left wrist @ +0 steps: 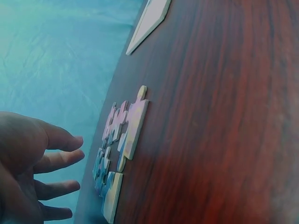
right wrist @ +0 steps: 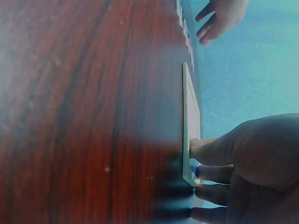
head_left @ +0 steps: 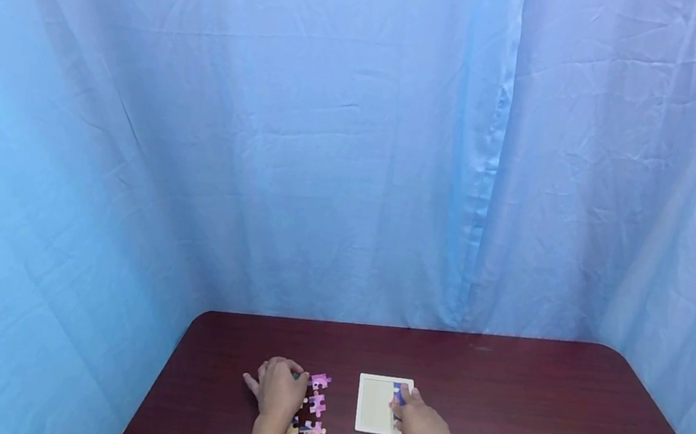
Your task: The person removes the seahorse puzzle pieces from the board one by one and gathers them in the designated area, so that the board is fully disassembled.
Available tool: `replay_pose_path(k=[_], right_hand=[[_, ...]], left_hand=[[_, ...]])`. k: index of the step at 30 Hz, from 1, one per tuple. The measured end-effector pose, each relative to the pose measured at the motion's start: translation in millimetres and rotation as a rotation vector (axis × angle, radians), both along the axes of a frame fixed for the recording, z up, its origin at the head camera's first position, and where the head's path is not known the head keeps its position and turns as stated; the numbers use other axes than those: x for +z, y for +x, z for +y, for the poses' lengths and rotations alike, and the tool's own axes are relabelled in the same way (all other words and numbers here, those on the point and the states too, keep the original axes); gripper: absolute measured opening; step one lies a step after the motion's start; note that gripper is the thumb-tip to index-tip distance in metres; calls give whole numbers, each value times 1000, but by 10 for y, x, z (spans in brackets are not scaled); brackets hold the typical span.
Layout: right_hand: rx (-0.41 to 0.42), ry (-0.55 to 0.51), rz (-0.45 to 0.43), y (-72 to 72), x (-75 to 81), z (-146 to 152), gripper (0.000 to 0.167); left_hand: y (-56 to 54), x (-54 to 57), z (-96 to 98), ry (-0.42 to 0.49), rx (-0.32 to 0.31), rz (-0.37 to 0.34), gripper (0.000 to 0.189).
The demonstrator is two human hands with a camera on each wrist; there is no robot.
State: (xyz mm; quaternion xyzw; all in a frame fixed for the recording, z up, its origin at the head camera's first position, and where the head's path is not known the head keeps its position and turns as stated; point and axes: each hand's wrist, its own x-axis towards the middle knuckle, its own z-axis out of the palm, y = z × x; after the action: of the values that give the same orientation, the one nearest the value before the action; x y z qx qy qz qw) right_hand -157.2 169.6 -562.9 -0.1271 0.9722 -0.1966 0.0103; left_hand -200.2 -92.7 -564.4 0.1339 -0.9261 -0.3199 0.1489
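Note:
My left hand [head_left: 279,388] is over the loose jigsaw pieces at the left of the table. In the left wrist view its fingers [left wrist: 63,186] are spread and slightly bent, with nothing between them. Pink jigsaw pieces [head_left: 317,404] lie in a column beside that hand, and blue and yellow ones [left wrist: 111,198] lie partly beneath it. My right hand [head_left: 426,429] reaches over the right side of a square white puzzle frame [head_left: 363,404]. Its thumb [right wrist: 205,151] and fingertips press on blue-purple jigsaw pieces [head_left: 396,393] set along the frame's right edge, which the hand partly covers.
The dark red-brown wooden table [head_left: 527,409] has rounded back corners. Blue curtains [head_left: 358,138] hang behind it and at both sides. Loose pieces lie a short gap left of the frame.

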Motion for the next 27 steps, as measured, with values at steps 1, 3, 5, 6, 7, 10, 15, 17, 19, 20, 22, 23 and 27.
replay_pose_path(k=[1, 3, 5, 6, 7, 10, 15, 17, 19, 20, 22, 23, 27], right_hand=[[-3, -3, -11, 1, 3, 0, 37], [-10, -6, -28, 1, 5, 3, 37], [-17, -6, -43, 4, 6, 4, 38], [-18, -4, -46, 7, 8, 4, 38], [-17, -2, -47, 8, 7, 5, 39], [-14, 1, -45, 10, -4, 5, 39], [-8, -5, -31, 10, -14, 2, 38], [-8, -12, -33, 9, -13, 0, 37], [-7, -22, -42, 2, -11, 1, 37], [-4, -24, -45, -3, -11, 2, 38], [0, -32, -55, -10, -1, 1, 38], [3, -34, -61, -16, 5, 1, 39], [2, -31, -91, -37, 20, 7, 39]], left_hand=[[4, -2, 1, -2, -1, 1, 12], [19, -3, 10, -6, -15, 13, 8], [38, -6, 25, -9, -42, 17, 11], [47, -10, 33, -12, -59, 13, 15], [59, -11, 41, -16, -76, 8, 19], [89, -14, 60, -30, -126, -11, 29], [116, -14, 100, -48, -178, -6, 37], [123, -14, 127, -51, -206, 8, 40], [130, -14, 164, -55, -244, 26, 43], [136, -12, 185, -53, -264, 36, 45], [152, -15, 234, -65, -300, 40, 46], [159, -19, 260, -68, -317, 37, 45], [209, -23, 366, -106, -368, 9, 42]])
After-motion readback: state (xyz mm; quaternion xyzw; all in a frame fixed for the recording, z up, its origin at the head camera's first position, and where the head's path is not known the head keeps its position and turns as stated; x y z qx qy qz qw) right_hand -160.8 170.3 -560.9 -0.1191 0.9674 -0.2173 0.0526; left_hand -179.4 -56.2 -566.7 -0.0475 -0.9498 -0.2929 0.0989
